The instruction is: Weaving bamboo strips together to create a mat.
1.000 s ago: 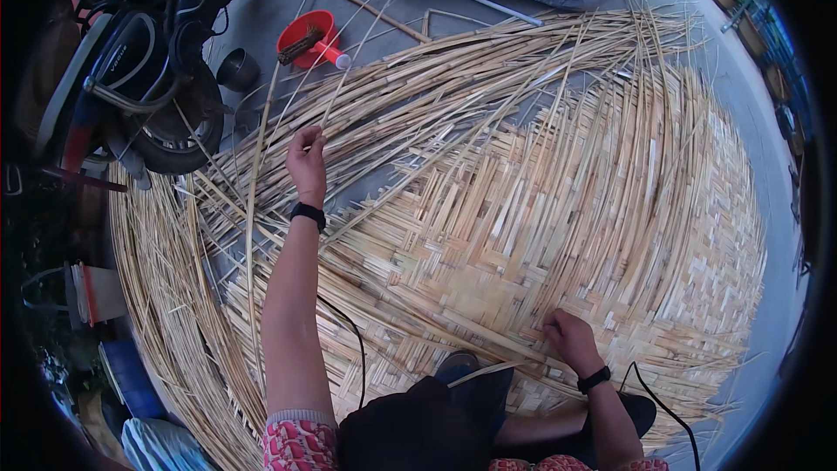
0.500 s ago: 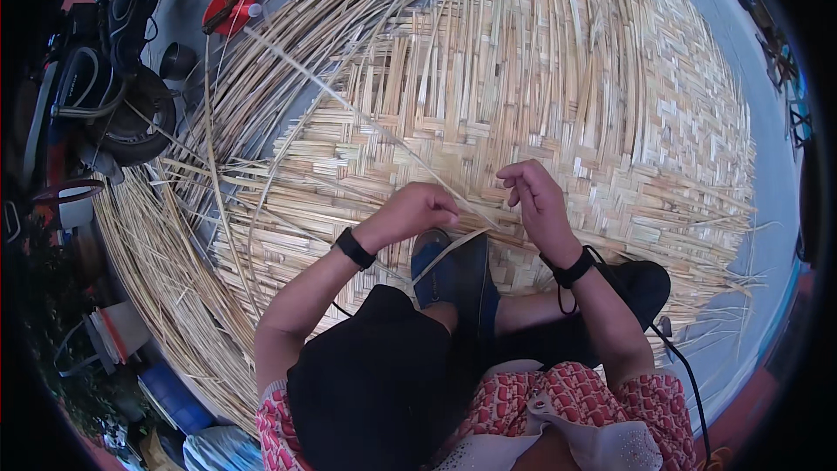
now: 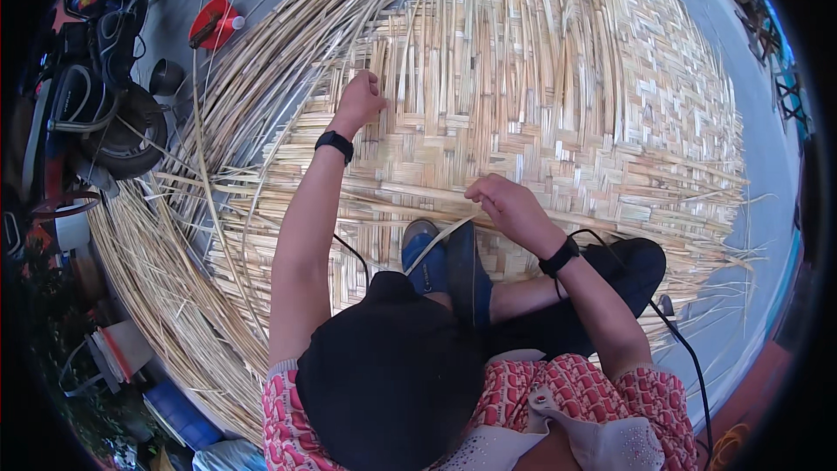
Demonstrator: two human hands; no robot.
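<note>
A large woven mat (image 3: 418, 146) of pale split cane or bamboo strips lies in front of me, with many long loose strips along its far part. My left hand (image 3: 360, 105) reaches far out over the mat's left part, fingers curled together beside the upright loose strips (image 3: 405, 70). Whatever sits between those fingers is hidden. Closer in, my right hand (image 3: 516, 212) hovers low over the weave with thumb and fingers pinched; what they hold, if anything, is too small to make out. Just left of it a pale curved strip (image 3: 443, 240) rises across my blue shoe (image 3: 427, 266).
Bundles of loose strips (image 3: 166, 270) lie at the left. A red bucket (image 3: 215, 24) and a dark pot (image 3: 166, 77) stand at the far left by a parked motorbike (image 3: 105, 87). A black cable (image 3: 684, 349) runs from my right wrist past my knee.
My left hand has moved away from me, up and left over the mat. My right hand has come slightly nearer and left. The long pale strip stretched diagonally between bucket and hands no longer shows there.
</note>
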